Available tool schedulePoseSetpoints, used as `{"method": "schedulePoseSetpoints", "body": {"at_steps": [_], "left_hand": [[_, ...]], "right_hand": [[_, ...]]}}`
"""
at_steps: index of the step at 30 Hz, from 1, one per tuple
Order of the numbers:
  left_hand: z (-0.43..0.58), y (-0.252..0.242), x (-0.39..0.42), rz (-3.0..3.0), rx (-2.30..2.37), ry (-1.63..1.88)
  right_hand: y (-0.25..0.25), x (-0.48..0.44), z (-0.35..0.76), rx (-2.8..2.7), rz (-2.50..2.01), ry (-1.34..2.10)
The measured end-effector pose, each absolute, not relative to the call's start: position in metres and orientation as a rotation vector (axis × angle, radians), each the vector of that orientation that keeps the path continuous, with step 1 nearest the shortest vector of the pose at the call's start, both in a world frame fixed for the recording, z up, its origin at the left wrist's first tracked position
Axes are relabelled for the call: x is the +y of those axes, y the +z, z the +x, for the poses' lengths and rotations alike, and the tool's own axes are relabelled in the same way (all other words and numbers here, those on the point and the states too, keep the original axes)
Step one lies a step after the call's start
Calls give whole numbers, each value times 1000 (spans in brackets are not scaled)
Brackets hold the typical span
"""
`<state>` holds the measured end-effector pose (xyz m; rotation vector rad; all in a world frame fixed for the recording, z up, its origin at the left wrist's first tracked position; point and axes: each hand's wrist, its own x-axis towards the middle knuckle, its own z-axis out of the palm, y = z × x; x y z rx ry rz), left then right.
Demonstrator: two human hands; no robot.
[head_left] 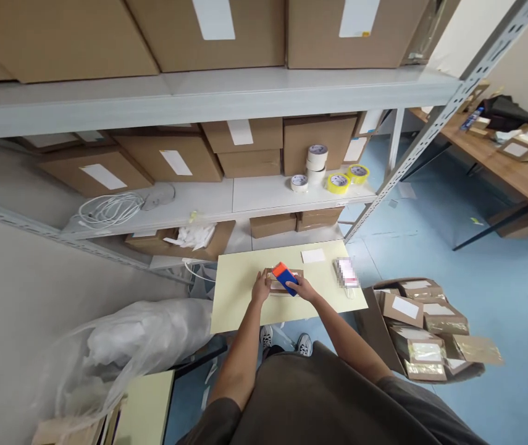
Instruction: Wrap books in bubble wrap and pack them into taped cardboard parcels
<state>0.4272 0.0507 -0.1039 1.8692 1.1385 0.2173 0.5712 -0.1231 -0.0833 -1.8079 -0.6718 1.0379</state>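
A small brown cardboard box with a white label lies on the pale yellow table. My left hand grips its left end, with the fingers closed round the edge. In my right hand is a blue-and-orange oblong item, held tilted over the box and hiding part of it. The orange end points up and to the left; what kind of item it is, I cannot make out. A white label sheet lies behind the box, and a blurred white-and-pink packet is at the right.
A metal rack with cardboard boxes stands behind the table. On its shelf are white tape rolls, yellow tape rolls and a coiled white cable. A large carton of packed boxes sits right; plastic wrap lies left.
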Motion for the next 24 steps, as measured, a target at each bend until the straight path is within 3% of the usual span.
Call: {"method": "schedulePoseSetpoints", "body": {"at_steps": [4, 11, 19, 24], "left_hand": [[432, -91, 70, 1781, 1031, 304], [452, -67, 98, 1501, 594, 0], [458, -71, 97, 1593, 628, 196], [448, -63, 95, 1643, 798, 249]], "right_hand": [[-78, -132, 574, -628, -1633, 1114], [-65, -132, 568, -580, -1679, 1106], [-47, -123, 552, -552, -2073, 826], [-22, -131, 557, -613, -2165, 847]]}}
